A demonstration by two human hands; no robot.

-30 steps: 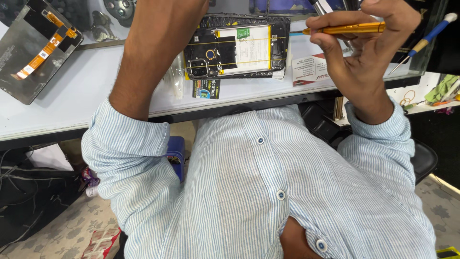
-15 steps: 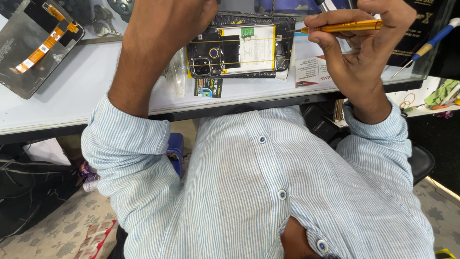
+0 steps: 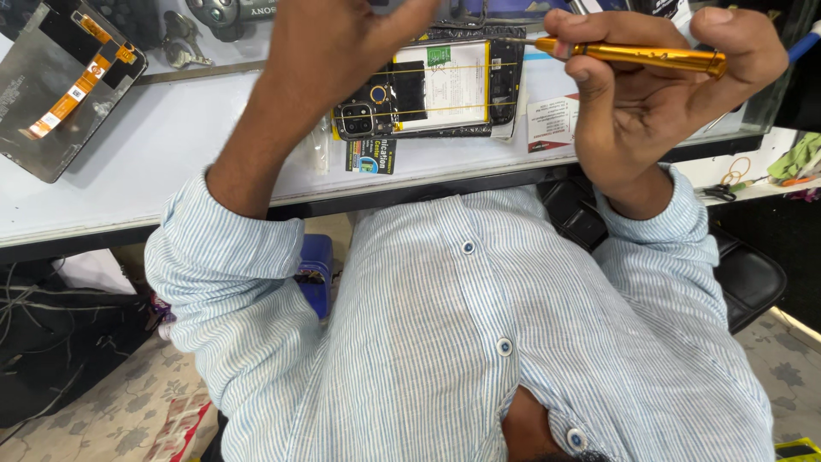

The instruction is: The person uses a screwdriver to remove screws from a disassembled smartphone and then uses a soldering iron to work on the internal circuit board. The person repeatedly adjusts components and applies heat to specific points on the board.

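Observation:
An opened phone (image 3: 432, 90) with its back cover off lies on the white worktable (image 3: 171, 145), its battery and circuit board showing. My right hand (image 3: 650, 94) grips an orange screwdriver (image 3: 637, 56), held level with its tip pointing left over the phone's right end. My left hand (image 3: 342, 38) is raised above the phone's left part, fingers loosely spread, holding nothing that I can see. My striped shirt fills the lower view.
A detached phone screen (image 3: 60, 90) with an orange flex cable lies at the table's left. Keys (image 3: 180, 47) and a small card (image 3: 372, 156) sit near the phone. A dark chair seat (image 3: 753, 274) is at the right, cables on the floor at left.
The view has shifted slightly down and closer. My left hand has lifted a little off the phone. My right hand keeps the screwdriver in nearly the same pose.

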